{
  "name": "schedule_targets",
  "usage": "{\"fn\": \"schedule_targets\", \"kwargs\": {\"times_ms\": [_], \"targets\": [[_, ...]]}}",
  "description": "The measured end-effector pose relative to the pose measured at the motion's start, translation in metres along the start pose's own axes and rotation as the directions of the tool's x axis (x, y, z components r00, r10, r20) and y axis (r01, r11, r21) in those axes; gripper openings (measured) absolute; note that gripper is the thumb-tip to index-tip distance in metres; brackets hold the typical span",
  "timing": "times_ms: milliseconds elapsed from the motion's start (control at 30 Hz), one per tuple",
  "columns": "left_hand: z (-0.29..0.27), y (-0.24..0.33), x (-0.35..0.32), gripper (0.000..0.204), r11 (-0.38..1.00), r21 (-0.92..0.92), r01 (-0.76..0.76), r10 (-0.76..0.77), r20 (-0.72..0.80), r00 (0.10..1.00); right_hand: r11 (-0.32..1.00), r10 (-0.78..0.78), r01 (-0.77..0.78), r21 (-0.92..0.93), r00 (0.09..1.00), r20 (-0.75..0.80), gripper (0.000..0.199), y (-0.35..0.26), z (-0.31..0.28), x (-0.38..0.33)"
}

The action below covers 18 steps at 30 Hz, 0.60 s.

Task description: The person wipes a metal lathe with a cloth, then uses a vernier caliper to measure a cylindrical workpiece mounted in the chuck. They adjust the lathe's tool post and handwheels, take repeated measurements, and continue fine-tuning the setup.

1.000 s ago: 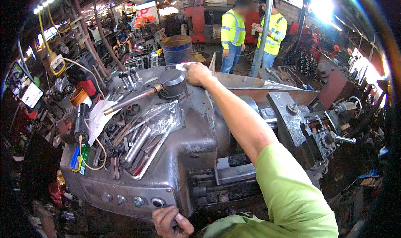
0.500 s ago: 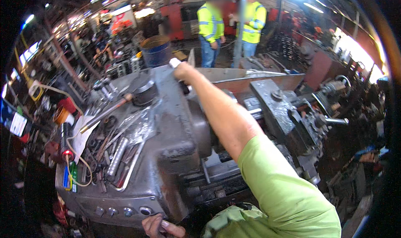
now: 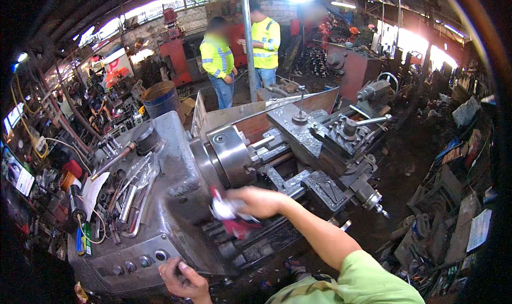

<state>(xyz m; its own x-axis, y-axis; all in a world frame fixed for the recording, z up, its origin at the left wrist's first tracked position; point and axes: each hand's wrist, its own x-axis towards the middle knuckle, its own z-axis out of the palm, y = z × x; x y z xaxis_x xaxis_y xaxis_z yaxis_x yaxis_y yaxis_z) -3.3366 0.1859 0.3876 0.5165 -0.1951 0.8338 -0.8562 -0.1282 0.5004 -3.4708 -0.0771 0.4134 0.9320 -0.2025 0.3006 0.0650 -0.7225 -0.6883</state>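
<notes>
My right hand (image 3: 257,201) is closed on a red and white rag (image 3: 234,226), smeared by motion. It is just below the steel chuck (image 3: 232,149) of a large lathe, beside the grey headstock (image 3: 176,192). Near the row of round knobs on the headstock's front panel (image 3: 133,261), my left hand (image 3: 185,281) rests at the panel's lower right. Its fingers are bent and apart from the thumb, and I see nothing in them.
On the headstock lie a hammer (image 3: 114,161), wrenches and other loose tools. The lathe carriage (image 3: 298,128) with its tool post stands right of the chuck. Two people in yellow high-visibility jackets stand behind, near a pole (image 3: 249,53) and a blue drum (image 3: 161,104). Scrap lies at right.
My right hand has come back from the headstock's far edge to below the chuck, bringing the rag into sight. The view has shifted right; my left hand stays by the front panel.
</notes>
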Motion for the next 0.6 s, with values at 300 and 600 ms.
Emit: {"fn": "schedule_targets", "kwargs": {"times_ms": [300,600], "targets": [[0.002,0.092,-0.059,0.031,0.896,-0.263,0.358,-0.185,0.51,0.84,0.81,0.587,-0.538,-0.235,0.734,0.342,0.053,-0.019,0.039,-0.196],[0.068,0.188,-0.185,0.079,0.88,-0.036,0.473,-0.071,0.976,0.205,0.902,0.394,-0.431,0.018,0.839,0.376,0.054,0.0,-0.012,-0.272]]}}
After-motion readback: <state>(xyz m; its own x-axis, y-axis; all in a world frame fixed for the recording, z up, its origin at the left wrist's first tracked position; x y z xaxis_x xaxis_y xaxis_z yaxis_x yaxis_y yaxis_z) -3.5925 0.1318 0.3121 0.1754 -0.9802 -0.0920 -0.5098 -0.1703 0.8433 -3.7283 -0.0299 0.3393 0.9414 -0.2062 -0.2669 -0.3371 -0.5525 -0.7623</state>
